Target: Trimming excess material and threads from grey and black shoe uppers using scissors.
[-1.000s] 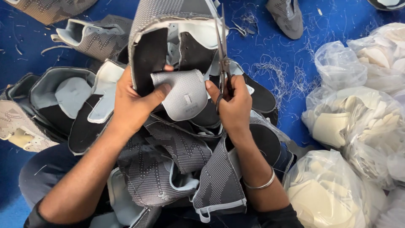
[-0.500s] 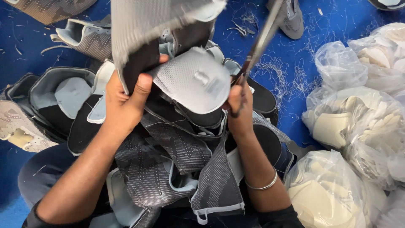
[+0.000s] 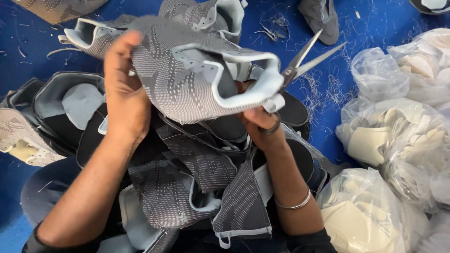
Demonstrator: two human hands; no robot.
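Scissors jut up and to the right from the right hand, blades parted, tips over the blue floor. That hand is clenched around the scissor handles, a dark loop showing over the fingers, and it also meets the lower edge of the upper, a grey knitted shoe piece with a pale blue collar. A thin metal bangle circles the right wrist.

The left hand grips the upper's left side, thumb and fingers curled over the knit, palm turned away from the camera. The upper is held raised between both hands, above the pile of similar grey uppers that lies across the person's lap. Its collar opening faces right, towards the scissors, and the pale lining shows inside.

More uppers lie to the left on the floor, some turned inside out with dark lining and pale patches showing. One upper lies apart near the top edge. Loose thread scraps scatter over the floor just right of the scissors.

Clear plastic bags stuffed with cream-coloured pieces crowd the right side, one of them just beside the right forearm.
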